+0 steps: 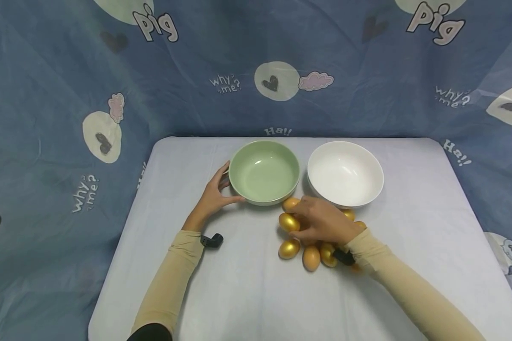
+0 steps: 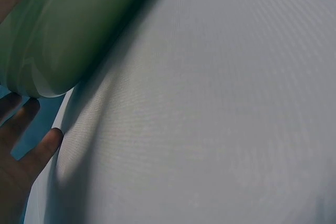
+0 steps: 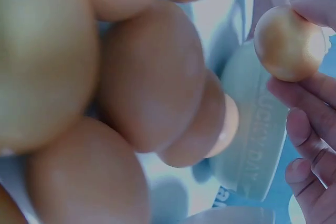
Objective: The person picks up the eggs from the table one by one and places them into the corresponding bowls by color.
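My left hand (image 1: 212, 195) rests spread against the left side of the green bowl (image 1: 264, 173), its thumb along the front and its fingers along the side. In the left wrist view, the fingers (image 2: 21, 124) look fairly straight, with tips at the bowl's wall (image 2: 68, 30). My right hand (image 1: 322, 220) pinches a golden egg (image 3: 290, 44) between thumb and fingertips. That golden egg (image 1: 289, 221) shows close in front of the green bowl. Brown eggs (image 1: 311, 258) and other golden eggs (image 1: 289, 248) lie under and around this hand, which partly hides them.
A white bowl (image 1: 345, 173) stands to the right of the green one. Another brown egg (image 1: 290, 204) sits near the green bowl's front. More eggs (image 1: 348, 214) lie before the white bowl. A white cloth covers the table (image 1: 239, 293); a blue printed curtain (image 1: 196, 109) hangs behind.
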The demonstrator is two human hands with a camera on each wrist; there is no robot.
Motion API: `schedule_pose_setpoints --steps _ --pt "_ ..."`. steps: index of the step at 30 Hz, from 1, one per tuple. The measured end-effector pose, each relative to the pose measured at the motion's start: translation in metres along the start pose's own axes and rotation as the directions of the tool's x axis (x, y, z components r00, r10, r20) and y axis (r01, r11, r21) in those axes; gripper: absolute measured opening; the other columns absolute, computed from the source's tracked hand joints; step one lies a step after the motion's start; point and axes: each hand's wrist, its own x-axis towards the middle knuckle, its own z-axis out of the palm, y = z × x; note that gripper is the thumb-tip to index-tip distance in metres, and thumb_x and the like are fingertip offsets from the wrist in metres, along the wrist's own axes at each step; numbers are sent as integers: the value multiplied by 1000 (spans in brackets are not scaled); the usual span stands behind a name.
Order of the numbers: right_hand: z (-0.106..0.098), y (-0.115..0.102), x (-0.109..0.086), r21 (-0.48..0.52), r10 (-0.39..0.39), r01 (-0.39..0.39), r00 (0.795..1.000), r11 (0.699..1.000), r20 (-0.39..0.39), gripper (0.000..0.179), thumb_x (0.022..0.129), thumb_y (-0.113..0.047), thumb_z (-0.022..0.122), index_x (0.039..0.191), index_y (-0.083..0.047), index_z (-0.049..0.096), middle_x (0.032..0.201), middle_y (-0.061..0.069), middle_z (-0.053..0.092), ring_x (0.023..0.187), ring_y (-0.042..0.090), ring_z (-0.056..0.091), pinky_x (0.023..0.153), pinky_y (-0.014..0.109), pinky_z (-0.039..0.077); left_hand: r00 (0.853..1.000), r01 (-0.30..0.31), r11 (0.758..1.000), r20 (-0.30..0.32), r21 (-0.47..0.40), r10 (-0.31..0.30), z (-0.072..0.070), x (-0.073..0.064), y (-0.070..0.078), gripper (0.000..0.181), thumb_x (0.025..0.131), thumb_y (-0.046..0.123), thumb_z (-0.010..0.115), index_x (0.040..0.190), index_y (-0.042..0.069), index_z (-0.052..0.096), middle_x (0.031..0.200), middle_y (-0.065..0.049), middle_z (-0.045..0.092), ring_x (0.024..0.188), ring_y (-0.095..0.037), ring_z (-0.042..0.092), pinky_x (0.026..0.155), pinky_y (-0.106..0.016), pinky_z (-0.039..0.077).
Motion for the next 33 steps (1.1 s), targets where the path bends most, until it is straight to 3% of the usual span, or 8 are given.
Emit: schedule_pose_setpoints --steps 5,10,17,27,33 --pt "-7 3 8 41 15 -16 1000 999 8 43 79 -44 76 116 -24 67 95 -12 62 83 6 55 69 20 49 1000 -2 1000 3 2 2 0 1 -1 116 66 19 91 155 4 19 160 -12 24 142 -36 36 112 -49 42" --pt "-13 6 17 91 36 -35 999 995 -3 42 79 -41 77 117 -27 69 103 -16 65 90 10 62 75 21 54 1000 -6 1000 2 3 6 0 1 -1 116 66 19 91 155 4 19 160 -11 25 141 -35 37 112 -49 43" --pt "-18 10 30 114 55 -52 998 992 -30 39 78 -42 78 113 -27 71 101 -15 67 90 11 61 76 23 52 1000 -14 1000 0 6 14 0 0 0 115 66 18 91 154 2 19 160 -15 25 140 -38 37 111 -53 43" --pt "-24 17 52 167 87 -82 996 983 -22 43 79 -46 76 115 -23 70 107 -11 69 92 17 63 79 35 57 1000 -20 1000 0 -9 20 1 0 -2 114 67 16 91 155 3 19 160 -15 25 141 -39 36 111 -54 42" --pt "-29 22 64 182 126 -124 992 976 -2 44 79 -44 77 117 -23 70 106 -11 68 89 15 58 75 30 52 1000 -10 1000 -5 5 10 0 0 -1 114 67 18 91 155 3 19 160 -14 26 140 -39 36 110 -56 42"
